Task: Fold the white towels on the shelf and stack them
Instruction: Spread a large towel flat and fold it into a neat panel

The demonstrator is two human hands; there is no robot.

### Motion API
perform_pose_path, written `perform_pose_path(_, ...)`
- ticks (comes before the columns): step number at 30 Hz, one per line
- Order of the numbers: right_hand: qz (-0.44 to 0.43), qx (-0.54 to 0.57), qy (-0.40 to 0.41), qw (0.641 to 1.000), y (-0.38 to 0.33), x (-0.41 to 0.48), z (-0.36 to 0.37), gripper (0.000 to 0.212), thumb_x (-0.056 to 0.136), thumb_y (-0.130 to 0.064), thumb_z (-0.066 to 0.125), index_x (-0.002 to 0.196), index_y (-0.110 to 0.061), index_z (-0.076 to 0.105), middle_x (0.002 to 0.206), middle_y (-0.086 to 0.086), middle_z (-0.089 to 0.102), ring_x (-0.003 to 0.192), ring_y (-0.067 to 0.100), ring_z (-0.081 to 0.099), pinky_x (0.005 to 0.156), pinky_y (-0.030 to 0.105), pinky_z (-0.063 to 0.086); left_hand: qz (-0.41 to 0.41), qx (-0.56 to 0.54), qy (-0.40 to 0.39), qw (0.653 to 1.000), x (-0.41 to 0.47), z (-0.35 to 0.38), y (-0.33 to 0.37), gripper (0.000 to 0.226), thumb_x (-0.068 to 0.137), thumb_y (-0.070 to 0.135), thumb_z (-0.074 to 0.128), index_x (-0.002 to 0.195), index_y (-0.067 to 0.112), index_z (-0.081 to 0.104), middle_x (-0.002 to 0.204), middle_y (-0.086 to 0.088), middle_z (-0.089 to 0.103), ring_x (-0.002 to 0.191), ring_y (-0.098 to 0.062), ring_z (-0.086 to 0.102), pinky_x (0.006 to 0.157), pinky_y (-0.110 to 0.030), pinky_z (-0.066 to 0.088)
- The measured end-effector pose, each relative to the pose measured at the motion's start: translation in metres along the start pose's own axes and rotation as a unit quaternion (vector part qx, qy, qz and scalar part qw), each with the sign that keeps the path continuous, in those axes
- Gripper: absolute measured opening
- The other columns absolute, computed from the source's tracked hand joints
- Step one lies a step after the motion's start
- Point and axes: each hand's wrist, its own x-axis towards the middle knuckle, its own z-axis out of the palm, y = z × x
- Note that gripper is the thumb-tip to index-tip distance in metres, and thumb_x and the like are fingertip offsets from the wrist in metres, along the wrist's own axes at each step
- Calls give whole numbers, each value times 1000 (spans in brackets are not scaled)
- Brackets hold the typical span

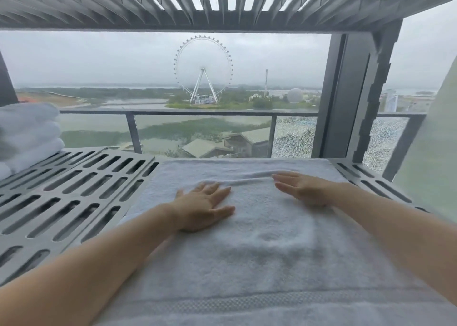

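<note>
Towel point(259, 246) lies spread flat on slotted shelf point(74, 189), its far edge near the back rim, with a low ridge across it. Left hand point(202, 208) and right hand point(305, 189) press it, fingers point(218, 194) straight, gripping nothing. Bare shelf lies leftward. Folded towel stack point(27, 133) sits far left, apparently three high. Railing point(197, 114) stands beyond.
</note>
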Motion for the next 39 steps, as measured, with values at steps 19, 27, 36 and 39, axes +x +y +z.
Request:
perform_pose_path(19,-74,-55,4,996,49,-18,-8,60,90,-62,19,145,-39,11,155,-13,5,141,8,0,116,37,1,20,62,56,996,80,-16,37,63,81,74,8,140,52,1,153,14,-14,140,-18,-20,102,-68,-15)
perform_pose_path(27,-140,-10,3,990,34,-34,8,52,90,-62,26,140,-49,18,154,-16,8,140,6,5,113,40,0,73,5,-12,997,64,4,70,68,75,76,10,138,54,-4,154,17,-6,142,-11,-6,111,-58,-4)
perform_pose_path(36,-268,-16,289,919,18,-67,1,14,84,-26,57,95,-17,59,99,-3,59,80,10,52,65,35,52,108,36,212,971,24,-3,89,35,91,47,43,118,30,57,126,7,55,112,-15,54,93,-31,42)
perform_pose_path(39,-297,-44,274,914,-2,-88,-4,10,86,-21,58,93,-15,62,92,-2,61,73,15,57,59,38,53,94,-52,136,985,-7,2,90,32,94,41,41,122,32,54,129,10,50,114,-9,50,99,-32,40)
